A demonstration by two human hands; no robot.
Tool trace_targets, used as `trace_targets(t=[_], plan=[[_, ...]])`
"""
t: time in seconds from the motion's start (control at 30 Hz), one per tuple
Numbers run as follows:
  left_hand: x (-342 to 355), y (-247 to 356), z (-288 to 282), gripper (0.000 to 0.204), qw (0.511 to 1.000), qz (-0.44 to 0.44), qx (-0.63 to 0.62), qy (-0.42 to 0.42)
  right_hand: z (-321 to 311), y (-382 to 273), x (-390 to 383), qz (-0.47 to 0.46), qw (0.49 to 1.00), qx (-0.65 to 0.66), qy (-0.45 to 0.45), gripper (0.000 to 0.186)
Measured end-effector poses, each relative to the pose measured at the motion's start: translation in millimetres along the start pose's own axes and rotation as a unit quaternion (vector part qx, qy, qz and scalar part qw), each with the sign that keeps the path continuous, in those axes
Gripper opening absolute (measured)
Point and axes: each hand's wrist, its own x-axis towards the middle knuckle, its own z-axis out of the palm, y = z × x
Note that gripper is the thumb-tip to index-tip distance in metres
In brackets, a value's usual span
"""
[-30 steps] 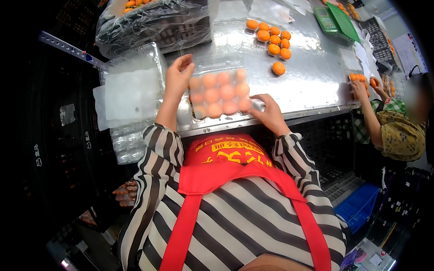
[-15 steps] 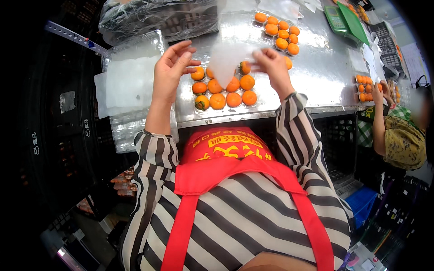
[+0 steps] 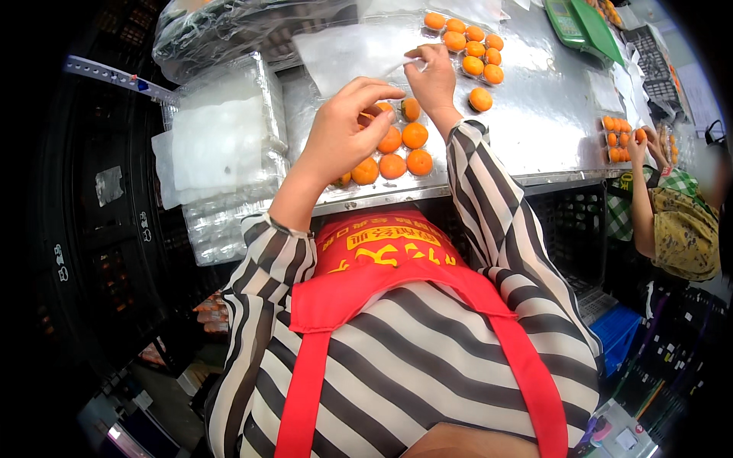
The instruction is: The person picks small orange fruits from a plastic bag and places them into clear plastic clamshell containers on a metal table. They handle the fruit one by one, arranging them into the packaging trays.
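Observation:
Between its thumb and fingers, my right hand (image 3: pixel 433 76) pinches the edge of a thin white translucent sheet (image 3: pixel 343 55), which spreads out on the far side of the tray. My left hand (image 3: pixel 347 126) hovers over the left part of a clear tray of orange persimmons, thumb and fingers curved but apart. It hides several of the fruits; whether its fingertips touch one I cannot tell. A persimmon (image 3: pixel 392 166) in the near row shows plainly. A loose persimmon (image 3: pixel 480 99) lies on the metal table (image 3: pixel 534 122) to the right of my right hand.
Stacked clear trays (image 3: pixel 229 225) with white sheets (image 3: pixel 217 145) on top stand at left. A plastic-covered crate (image 3: pixel 229 38) is behind them. Another filled tray of persimmons (image 3: pixel 474 49) sits farther back, near a green scale (image 3: pixel 584 30). A co-worker (image 3: pixel 679 221) handles fruit at right.
The white sheet has moved from above the persimmons to behind them, with my right hand shifting away and left. My left hand has come right, over the fruit.

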Motion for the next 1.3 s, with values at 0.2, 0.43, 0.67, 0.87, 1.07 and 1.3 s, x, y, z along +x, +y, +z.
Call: trace_targets(t=[0.2,0.43,0.67,0.87,1.07,1.3], plan=[[18,-93,11,0.052,0.968,-0.075,0.222,0.086,21,25,-14,-0.004,0.989,-0.023,-0.149,0.026],[25,-151,-15,0.058,0.887,-0.263,0.373,-0.07,4,18,-22,-0.027,0.99,0.025,-0.134,0.026],[17,-84,6,0.042,0.933,-0.118,0.341,-0.007,-47,26,-78,0.081,0.988,0.106,-0.077,0.018],[-7,-78,45,0.043,0.943,0.045,0.318,-0.088,-59,13,-126,0.116,0.983,0.125,-0.068,0.015],[-19,-79,59,0.042,0.926,0.059,0.361,-0.091,-74,9,-149,0.168,0.974,0.145,-0.054,0.014],[-16,-68,64,0.048,0.931,0.032,0.351,-0.094,-85,11,-164,0.151,0.982,0.106,-0.043,0.013]])
